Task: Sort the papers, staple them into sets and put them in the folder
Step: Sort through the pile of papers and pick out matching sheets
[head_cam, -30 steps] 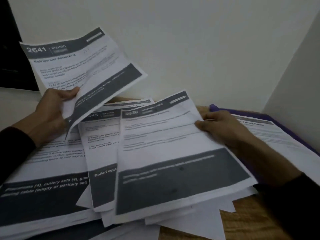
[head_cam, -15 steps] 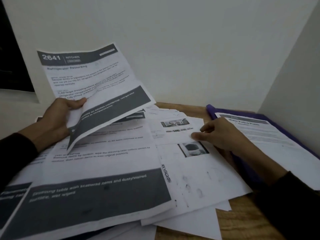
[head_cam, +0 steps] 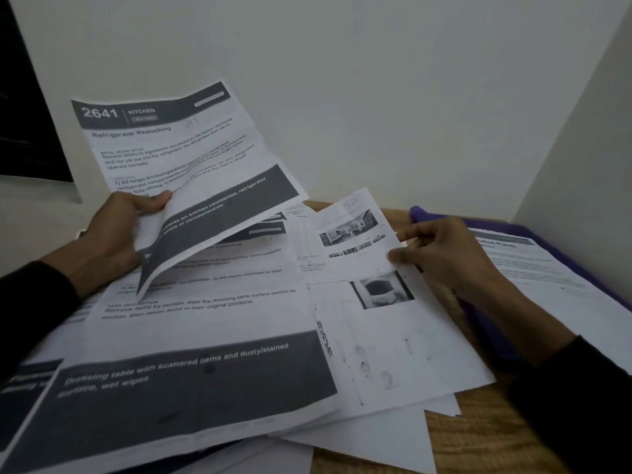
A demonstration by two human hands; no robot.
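The right hand (head_cam: 441, 254) has dropped the big sheet and now pinches a photo page (head_cam: 352, 234); the left hand (head_cam: 116, 234) still grips sheet 2641 (head_cam: 171, 148): sorting continues.

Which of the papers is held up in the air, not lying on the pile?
The sheet headed 2641 Kitchen, gripped by the left hand; all others lie flat.

Folder (head_cam: 506, 227) right of papers (head_cam: 212, 336)
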